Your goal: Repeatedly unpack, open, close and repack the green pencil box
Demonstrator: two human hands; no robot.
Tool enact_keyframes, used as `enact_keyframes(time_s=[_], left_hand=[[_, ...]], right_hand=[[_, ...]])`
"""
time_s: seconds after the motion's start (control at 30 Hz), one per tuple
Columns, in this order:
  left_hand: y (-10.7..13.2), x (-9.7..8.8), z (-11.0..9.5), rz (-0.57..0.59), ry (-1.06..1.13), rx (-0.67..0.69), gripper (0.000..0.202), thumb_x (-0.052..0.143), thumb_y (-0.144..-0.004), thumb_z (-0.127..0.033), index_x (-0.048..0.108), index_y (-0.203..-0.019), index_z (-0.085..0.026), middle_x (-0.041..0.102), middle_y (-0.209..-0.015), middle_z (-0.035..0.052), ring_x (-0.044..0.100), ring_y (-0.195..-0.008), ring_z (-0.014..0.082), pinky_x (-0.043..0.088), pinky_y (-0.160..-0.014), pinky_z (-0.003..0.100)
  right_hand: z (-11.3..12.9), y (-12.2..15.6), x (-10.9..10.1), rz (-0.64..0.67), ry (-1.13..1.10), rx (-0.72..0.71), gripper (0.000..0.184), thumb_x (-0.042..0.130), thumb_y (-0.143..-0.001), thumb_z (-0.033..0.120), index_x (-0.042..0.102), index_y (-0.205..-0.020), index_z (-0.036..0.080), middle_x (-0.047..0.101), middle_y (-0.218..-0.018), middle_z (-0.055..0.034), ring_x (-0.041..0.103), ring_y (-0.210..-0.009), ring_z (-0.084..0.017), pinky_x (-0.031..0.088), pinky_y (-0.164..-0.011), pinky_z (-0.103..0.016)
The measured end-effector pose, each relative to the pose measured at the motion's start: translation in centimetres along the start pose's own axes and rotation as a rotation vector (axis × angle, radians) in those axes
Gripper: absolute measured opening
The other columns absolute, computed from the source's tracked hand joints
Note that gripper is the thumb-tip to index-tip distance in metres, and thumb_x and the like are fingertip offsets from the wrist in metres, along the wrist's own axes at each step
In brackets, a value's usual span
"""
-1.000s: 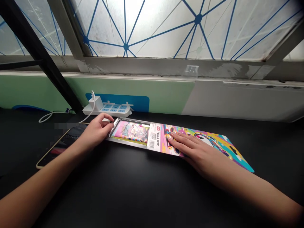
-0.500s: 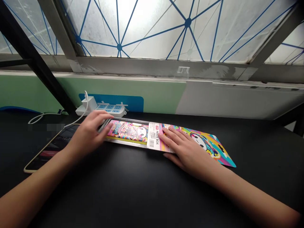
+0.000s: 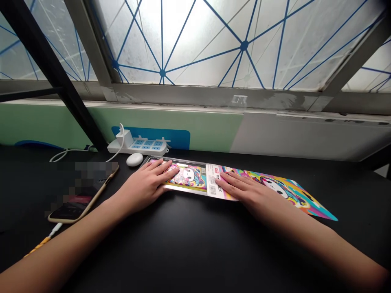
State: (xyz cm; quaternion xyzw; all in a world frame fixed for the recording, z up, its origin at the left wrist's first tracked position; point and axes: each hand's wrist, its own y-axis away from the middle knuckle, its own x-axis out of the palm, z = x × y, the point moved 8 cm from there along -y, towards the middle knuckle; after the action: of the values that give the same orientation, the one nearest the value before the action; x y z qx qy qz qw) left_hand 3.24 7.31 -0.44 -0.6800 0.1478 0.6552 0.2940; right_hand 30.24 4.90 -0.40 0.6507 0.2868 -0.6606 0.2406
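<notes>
Pencil box pack (image 3: 189, 178) lies left-right, left hand (image 3: 143, 186) and right hand (image 3: 244, 190) spread on it.

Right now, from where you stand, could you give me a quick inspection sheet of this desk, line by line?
Surface: black tabletop.
Job's things: pencil box in clear plastic packaging, lying flat on a colourful cartoon card.
Clutter: smartphone in a gold-edged case, partly blurred; small white oval object.
Hands: left hand flat on the pencil box; right hand flat on the card; neither grips.
Cables: white charger cable from a power strip; yellow cord near the phone.
Surroundings: frosted window with blue lines, black metal strut, green wall panel.
</notes>
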Motion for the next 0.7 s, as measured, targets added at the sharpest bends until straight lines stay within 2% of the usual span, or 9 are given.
enact_keyframes(time_s=[0.1,0.2,0.3,0.4,0.47,0.53,0.63,0.67,0.7], left_hand=[[-0.1,-0.2,0.0,0.002,-0.001,-0.011,0.055,0.052,-0.103,-0.037,0.042,-0.157,-0.036,0.042,-0.164,0.0032,0.043,-0.147,0.0379,0.037,-0.117,0.059],[-0.1,-0.4,0.0,-0.001,-0.015,-0.003,0.055,0.052,-0.103,-0.038,0.043,-0.157,-0.035,0.044,-0.163,0.0046,0.044,-0.145,0.0397,0.041,-0.113,0.059],[0.0,-0.6,-0.1,-0.012,-0.029,0.010,0.053,0.053,-0.103,-0.037,0.046,-0.156,-0.034,0.045,-0.162,0.0067,0.047,-0.142,0.0397,0.043,-0.111,0.058],[0.0,-0.7,-0.3,-0.025,-0.042,-0.020,0.053,0.054,-0.102,-0.036,0.047,-0.155,-0.033,0.048,-0.160,0.0073,0.048,-0.139,0.0401,0.043,-0.109,0.058],[0.0,-0.7,-0.5,-0.023,-0.049,-0.048,0.054,0.053,-0.102,-0.040,0.047,-0.155,-0.034,0.048,-0.159,0.0078,0.048,-0.138,0.0409,0.043,-0.108,0.058],[-0.1,-0.9,-0.7,-0.008,-0.041,-0.065,0.057,0.052,-0.102,-0.050,0.045,-0.156,-0.034,0.048,-0.160,0.0088,0.048,-0.137,0.0419,0.042,-0.107,0.059],[-0.6,-1.3,-0.9,0.037,-0.005,-0.074,0.058,0.040,-0.103,-0.061,0.045,-0.155,-0.037,0.047,-0.160,0.0083,0.049,-0.132,0.0416,0.043,-0.103,0.061],[-0.8,-1.4,-0.9,0.054,0.009,-0.077,0.055,0.036,-0.104,-0.060,0.047,-0.154,-0.039,0.047,-0.160,0.0072,0.051,-0.130,0.0410,0.044,-0.101,0.061],[-1.1,-1.6,-1.0,0.069,0.023,-0.079,0.052,0.033,-0.106,-0.057,0.048,-0.153,-0.041,0.048,-0.159,0.0062,0.052,-0.126,0.0399,0.045,-0.099,0.061]], right_hand=[[-1.3,0.9,-0.3,0.017,-0.044,0.031,0.068,0.036,-0.099,0.010,0.034,-0.160,0.039,0.036,-0.164,-0.0005,0.037,-0.149,-0.030,0.040,-0.118,-0.057],[-2.8,2.1,-1.6,-0.021,-0.012,0.034,0.076,0.036,-0.091,0.006,0.039,-0.157,0.044,0.041,-0.161,0.0048,0.041,-0.147,-0.029,0.040,-0.117,-0.060],[-4.1,3.6,-4.1,-0.114,0.074,0.020,0.076,0.039,-0.089,0.007,0.042,-0.155,0.045,0.048,-0.158,0.0072,0.050,-0.142,-0.029,0.047,-0.113,-0.057],[-3.7,4.8,-7.4,-0.295,0.134,0.027,0.074,0.039,-0.094,0.010,0.035,-0.158,0.046,0.053,-0.155,0.0074,0.059,-0.134,-0.027,0.053,-0.107,-0.051],[-1.3,5.0,-9.0,-0.408,0.182,0.014,0.074,0.039,-0.095,0.010,0.031,-0.160,0.044,0.054,-0.155,0.0047,0.060,-0.133,-0.026,0.053,-0.108,-0.050],[3.1,4.5,-9.0,-0.449,0.235,-0.052,0.073,0.040,-0.094,0.007,0.033,-0.160,0.037,0.056,-0.154,0.0006,0.059,-0.134,-0.026,0.051,-0.109,-0.049],[11.4,2.9,-5.9,-0.404,0.238,-0.207,0.055,0.038,-0.097,0.010,0.053,-0.149,0.021,0.065,-0.144,-0.0062,0.064,-0.129,-0.028,0.056,-0.102,-0.045],[14.0,2.4,-4.3,-0.380,0.221,-0.273,0.048,0.041,-0.100,0.016,0.058,-0.144,0.020,0.069,-0.139,-0.0074,0.067,-0.123,-0.030,0.058,-0.098,-0.044],[15.9,1.9,-3.4,-0.435,0.200,-0.285,0.041,0.043,-0.101,0.019,0.064,-0.136,0.021,0.075,-0.129,-0.0068,0.072,-0.114,-0.030,0.060,-0.094,-0.043]])
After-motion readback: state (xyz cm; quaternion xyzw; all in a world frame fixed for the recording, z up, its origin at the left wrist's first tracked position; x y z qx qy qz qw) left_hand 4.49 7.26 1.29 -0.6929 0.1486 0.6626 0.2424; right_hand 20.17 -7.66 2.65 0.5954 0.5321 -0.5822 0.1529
